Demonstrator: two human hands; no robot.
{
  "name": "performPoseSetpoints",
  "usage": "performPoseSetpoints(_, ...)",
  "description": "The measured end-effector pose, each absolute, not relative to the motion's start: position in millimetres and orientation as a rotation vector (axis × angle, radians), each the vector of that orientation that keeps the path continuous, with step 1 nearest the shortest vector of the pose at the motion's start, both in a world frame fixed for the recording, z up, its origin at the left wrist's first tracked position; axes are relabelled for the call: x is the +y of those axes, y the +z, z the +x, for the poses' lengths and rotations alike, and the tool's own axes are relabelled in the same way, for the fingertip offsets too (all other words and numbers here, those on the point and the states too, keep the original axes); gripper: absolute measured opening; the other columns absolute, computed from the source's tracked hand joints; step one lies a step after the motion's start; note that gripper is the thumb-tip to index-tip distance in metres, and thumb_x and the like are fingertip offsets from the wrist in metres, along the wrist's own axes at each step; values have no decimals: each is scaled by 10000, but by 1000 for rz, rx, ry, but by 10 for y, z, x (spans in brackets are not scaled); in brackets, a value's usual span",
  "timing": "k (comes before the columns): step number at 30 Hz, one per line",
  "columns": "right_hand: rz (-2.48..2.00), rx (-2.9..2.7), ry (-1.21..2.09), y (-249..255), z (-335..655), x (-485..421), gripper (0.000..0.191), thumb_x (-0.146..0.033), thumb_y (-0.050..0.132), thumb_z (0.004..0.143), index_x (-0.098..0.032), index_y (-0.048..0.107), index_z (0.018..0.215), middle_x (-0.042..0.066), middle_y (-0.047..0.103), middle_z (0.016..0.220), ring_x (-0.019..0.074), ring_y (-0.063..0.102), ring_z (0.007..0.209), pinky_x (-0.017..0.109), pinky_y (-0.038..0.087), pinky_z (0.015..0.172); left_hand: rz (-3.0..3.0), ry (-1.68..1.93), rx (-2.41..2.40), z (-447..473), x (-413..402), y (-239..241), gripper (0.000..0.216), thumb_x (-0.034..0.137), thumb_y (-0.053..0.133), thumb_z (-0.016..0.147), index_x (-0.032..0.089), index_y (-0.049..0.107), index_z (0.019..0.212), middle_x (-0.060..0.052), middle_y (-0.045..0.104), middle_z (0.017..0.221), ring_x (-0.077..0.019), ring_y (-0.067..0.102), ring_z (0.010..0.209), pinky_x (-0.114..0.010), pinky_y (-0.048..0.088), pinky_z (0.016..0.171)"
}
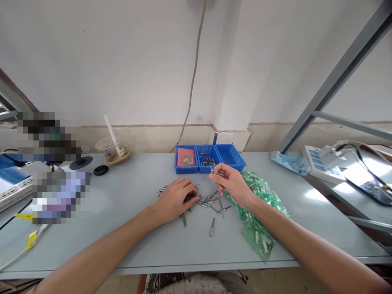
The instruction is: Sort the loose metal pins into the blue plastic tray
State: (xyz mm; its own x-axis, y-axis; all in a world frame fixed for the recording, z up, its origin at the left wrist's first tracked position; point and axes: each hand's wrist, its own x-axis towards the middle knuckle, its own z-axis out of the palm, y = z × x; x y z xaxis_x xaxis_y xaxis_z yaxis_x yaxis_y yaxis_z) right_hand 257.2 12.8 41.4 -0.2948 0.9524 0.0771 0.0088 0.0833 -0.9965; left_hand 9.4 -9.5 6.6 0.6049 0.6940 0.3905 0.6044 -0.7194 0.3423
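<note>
My right hand pinches one small metal pin between thumb and fingertips, just in front of the middle blue bin. Several similar pins lie inside that bin. On the table, my left hand curls its fingers and thumb around several thin metal pins, which it partly hides. More loose pins spread between the two hands, and a single pin lies nearer the front edge. A green plastic bag with metal pieces inside lies under and beside my right forearm.
Left of the middle bin, a blue bin holds a red sheet and a small clear bag; a third blue bin adjoins on the right. Farther left stand a plastic cup and a black round object. Power strips flank the workspace.
</note>
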Motion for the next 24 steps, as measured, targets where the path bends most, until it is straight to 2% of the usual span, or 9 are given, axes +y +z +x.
performPoseSetpoints(5,-1067,-1592,1174,384,2548,118,385,-527,814,849,-240,558,833,-21,549,890,96,506,528,279,490,459,2649,752,1096,97,-90,68,84,291,634,1046,213,626,1017,-30,653,992,-218,577,928,-343,489,830)
performPoseSetpoints(10,-1063,-1608,1198,384,2553,124,392,-529,825,835,-246,553,836,-34,516,841,103,503,536,271,483,455,2661,743,1092,85,-88,62,98,305,626,1052,213,626,1020,-33,653,994,-221,580,922,-346,488,827)
performPoseSetpoints(16,-1052,-1667,1268,411,2542,94,356,-564,740,902,-231,618,870,-30,529,833,100,493,536,285,516,478,2664,741,1088,87,-85,63,98,305,618,1057,215,621,1019,-30,653,988,-219,582,917,-346,486,821)
performPoseSetpoints(21,-1088,-1659,1290,456,2526,65,371,-589,664,953,-221,666,907,-40,500,682,120,495,536,283,534,506,2659,742,1088,94,-92,84,86,296,627,1051,216,618,1020,-28,656,994,-218,584,922,-347,490,830)
performPoseSetpoints(24,-1098,-1641,1294,467,2524,67,379,-580,626,976,-209,703,966,-9,558,760,119,505,564,280,538,517,2658,742,1088,89,-96,83,80,290,629,1049,217,615,1018,-29,655,988,-222,582,921,-349,489,827)
